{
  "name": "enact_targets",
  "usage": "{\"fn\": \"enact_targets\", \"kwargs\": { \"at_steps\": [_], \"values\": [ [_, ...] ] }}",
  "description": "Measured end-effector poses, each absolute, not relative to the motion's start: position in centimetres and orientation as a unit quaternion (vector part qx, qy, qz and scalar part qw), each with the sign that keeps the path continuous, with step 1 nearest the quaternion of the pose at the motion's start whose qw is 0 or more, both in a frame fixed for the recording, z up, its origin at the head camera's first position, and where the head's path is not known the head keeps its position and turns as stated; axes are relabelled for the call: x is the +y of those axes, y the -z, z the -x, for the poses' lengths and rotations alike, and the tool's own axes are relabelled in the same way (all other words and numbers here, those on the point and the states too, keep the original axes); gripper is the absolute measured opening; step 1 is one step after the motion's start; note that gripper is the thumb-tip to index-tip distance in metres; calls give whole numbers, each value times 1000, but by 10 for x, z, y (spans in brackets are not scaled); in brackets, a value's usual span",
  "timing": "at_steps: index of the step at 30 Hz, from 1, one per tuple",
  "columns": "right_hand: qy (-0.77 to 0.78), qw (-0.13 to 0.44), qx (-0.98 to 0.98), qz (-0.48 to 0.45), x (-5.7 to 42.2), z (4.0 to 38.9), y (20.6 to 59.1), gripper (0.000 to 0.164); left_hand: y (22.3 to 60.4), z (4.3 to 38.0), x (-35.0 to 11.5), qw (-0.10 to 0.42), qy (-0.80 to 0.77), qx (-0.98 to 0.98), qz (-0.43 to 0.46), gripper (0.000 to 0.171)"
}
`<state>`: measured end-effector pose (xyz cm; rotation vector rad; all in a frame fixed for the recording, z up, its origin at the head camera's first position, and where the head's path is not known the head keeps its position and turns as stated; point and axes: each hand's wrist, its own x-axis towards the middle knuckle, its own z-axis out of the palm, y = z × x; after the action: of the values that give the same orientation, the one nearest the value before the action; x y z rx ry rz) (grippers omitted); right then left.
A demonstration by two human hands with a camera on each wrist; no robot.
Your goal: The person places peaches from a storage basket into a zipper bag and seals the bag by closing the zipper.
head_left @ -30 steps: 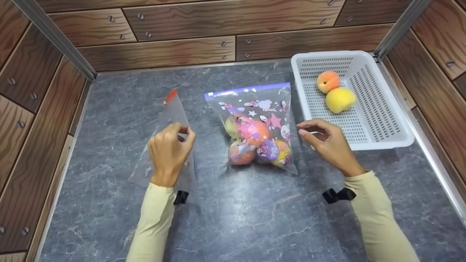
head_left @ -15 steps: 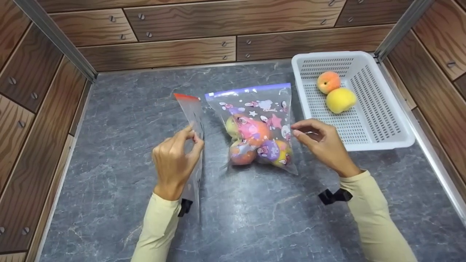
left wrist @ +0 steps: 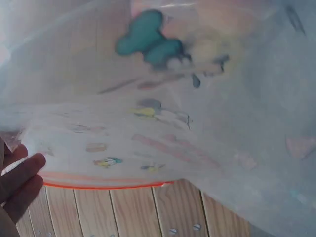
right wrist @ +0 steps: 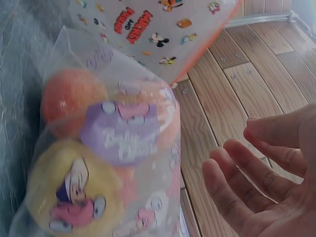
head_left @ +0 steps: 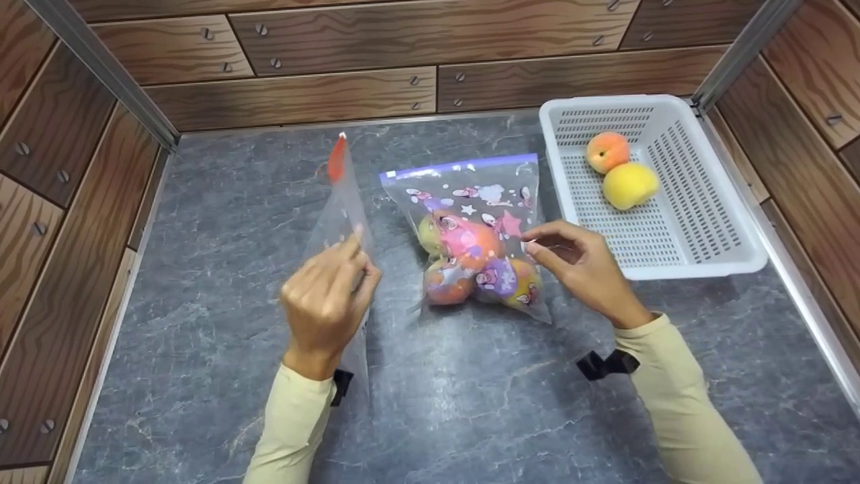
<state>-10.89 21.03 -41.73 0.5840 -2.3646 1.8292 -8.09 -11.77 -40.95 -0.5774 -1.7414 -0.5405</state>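
My left hand (head_left: 328, 302) pinches a clear printed zip bag (head_left: 341, 208) with a red zip strip, holding it up on edge. In the left wrist view its film (left wrist: 158, 128) fills most of the picture, and the fingertips (left wrist: 29, 170) show at the left. To its right lies a second zip bag (head_left: 494, 195) with a purple strip and several round fruits inside. Relaxed and holding nothing, my right hand (head_left: 583, 272) hovers at this bag's right edge. In the right wrist view the right hand (right wrist: 266, 177) has thumb and fingers apart, beside the fruit bag (right wrist: 121, 136).
A white slotted basket (head_left: 692, 271) stands at the back right. In it lie a peach (head_left: 608, 152) and a yellow fruit (head_left: 630, 186), touching. Wood-patterned walls (head_left: 336, 40) enclose the grey marbled tabletop (head_left: 457, 403).
My left hand has shifted slightly right, swinging the red-strip bag upright. My right hand has moved left, toward the fruit bag. The fruit bag and basket stay put.
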Motion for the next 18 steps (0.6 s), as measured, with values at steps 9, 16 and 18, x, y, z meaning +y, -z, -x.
{"fn": "enact_targets", "kwargs": {
  "at_steps": [9,16,18],
  "values": [
    [-626,36,-758,-178,178,109,407,14,434,79,-99,533,206,-743,348,28],
    [-660,12,-729,-181,153,116,388,16,448,72,-83,496,185,-734,426,39],
    [-666,-8,-726,-174,148,117,384,17,450,70,-79,483,184,-730,446,37]
  ]
}}
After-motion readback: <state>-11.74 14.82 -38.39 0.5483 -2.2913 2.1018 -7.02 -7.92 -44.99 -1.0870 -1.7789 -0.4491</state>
